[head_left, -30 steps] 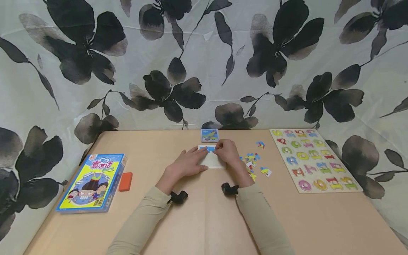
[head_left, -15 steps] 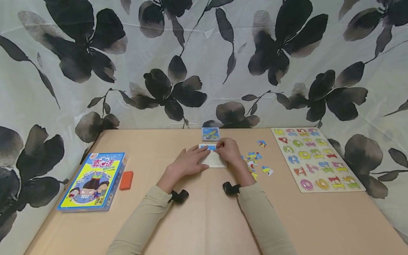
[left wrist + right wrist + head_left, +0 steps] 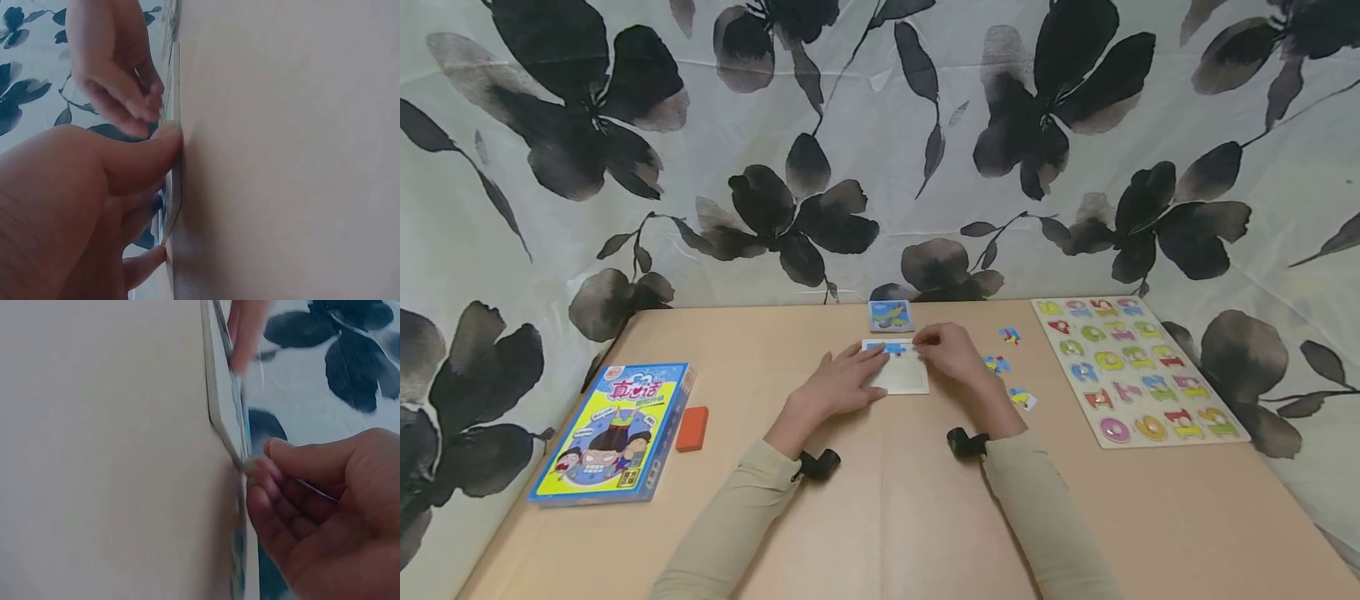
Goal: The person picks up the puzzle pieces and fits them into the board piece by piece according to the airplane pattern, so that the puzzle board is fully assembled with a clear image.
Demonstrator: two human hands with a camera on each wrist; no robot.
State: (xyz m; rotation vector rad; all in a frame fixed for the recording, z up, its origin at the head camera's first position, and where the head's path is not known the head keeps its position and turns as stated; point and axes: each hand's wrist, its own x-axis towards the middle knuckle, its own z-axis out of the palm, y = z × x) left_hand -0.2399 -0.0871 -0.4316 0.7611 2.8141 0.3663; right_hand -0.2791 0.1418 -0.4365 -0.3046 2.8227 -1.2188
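A small white jigsaw tray [image 3: 901, 380] lies in the middle of the table, with blue jigsaw pieces [image 3: 897, 347] joined along its far edge. My left hand [image 3: 842, 380] rests on the tray's left part, fingers stretched over the pieces. In the left wrist view its thumb [image 3: 147, 156] presses the tray's near edge. My right hand [image 3: 951, 354] is at the tray's far right corner, fingers bent loosely. The right wrist view shows its thumb [image 3: 312, 461] apart from the fingers, with no piece visible between them. Behind the tray lies a picture card [image 3: 891, 316].
Loose jigsaw pieces [image 3: 1021, 398] lie right of the tray, some hidden behind my right hand. A sticker-like sheet of colourful figures [image 3: 1138, 367] is at the right. On the left are a blue and yellow box [image 3: 613, 433] and an orange block [image 3: 692, 429].
My right hand has shifted right, from over the blue pieces to the tray's corner, uncovering more of the tray. My left hand stays in place on the tray.
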